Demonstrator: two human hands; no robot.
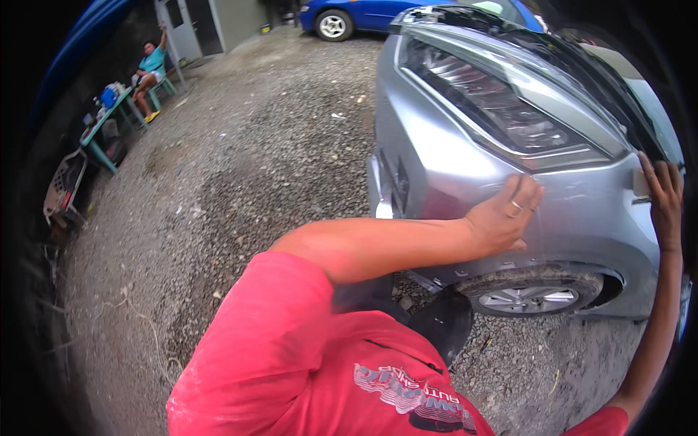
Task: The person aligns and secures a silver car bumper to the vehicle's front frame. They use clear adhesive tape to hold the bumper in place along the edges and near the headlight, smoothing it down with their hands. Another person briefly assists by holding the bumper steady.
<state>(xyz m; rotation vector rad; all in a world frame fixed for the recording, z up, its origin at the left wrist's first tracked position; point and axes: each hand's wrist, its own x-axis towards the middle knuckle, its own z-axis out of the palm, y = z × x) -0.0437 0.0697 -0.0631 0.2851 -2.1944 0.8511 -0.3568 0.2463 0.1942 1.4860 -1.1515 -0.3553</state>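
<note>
My left hand (509, 211), a ring on one finger, rests against the silver car's front panel (465, 189) just below the headlight (502, 94), fingers apart and slightly bent. At the far right my right hand (661, 192) presses a small beige pad (640, 183) against the car's body, near the headlight's rear corner. Below both hands sit the front wheel (529, 298) and its arch. My red-sleeved arms and body take up the lower part of the head view.
A blue car (352, 14) stands behind. At upper left a seated person (151, 69) is beside a green table (109, 116) with items on it, near a plastic chair (62, 189). Gravel ground (218, 160) surrounds the cars, with a pale cord (127, 312) lying at lower left.
</note>
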